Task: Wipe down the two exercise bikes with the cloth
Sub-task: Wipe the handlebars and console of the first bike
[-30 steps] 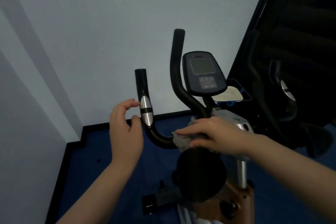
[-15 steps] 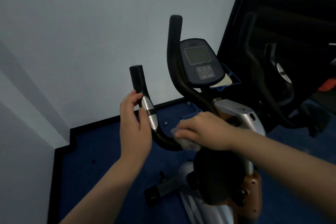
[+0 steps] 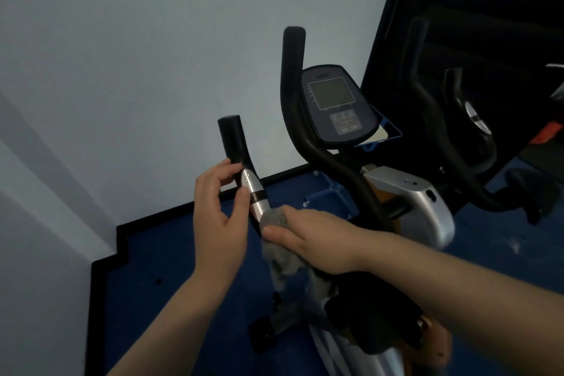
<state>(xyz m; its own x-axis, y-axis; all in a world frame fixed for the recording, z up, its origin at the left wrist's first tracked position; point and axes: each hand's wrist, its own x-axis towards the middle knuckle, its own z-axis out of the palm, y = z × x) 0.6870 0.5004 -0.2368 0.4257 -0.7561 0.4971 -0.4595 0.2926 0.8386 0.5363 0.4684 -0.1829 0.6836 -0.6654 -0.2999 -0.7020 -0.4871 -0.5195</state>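
Note:
An exercise bike [image 3: 409, 201] stands in front of me, with black handlebars, a dark console [image 3: 334, 104] and a silver body. My left hand [image 3: 219, 217] grips its left handlebar [image 3: 233, 143] at the silver sensor band [image 3: 254, 192], thumb and fingers around it. My right hand [image 3: 314, 241] presses a grey cloth [image 3: 280, 241] against the curved lower part of that same handlebar, just below the silver band. Part of the cloth hangs down under my palm. The black seat [image 3: 375, 320] shows below my right forearm.
A pale wall fills the left and back. The floor [image 3: 171, 284] is blue with a black skirting edge. At the right, a dark mirror or glass panel [image 3: 476, 40] shows handlebars [image 3: 467, 119] like the bike's. A blue-edged holder [image 3: 381, 134] sits behind the console.
My left hand closed around the left handlebar at the silver band. My right hand slid the cloth leftward along the handlebar's bend toward that band.

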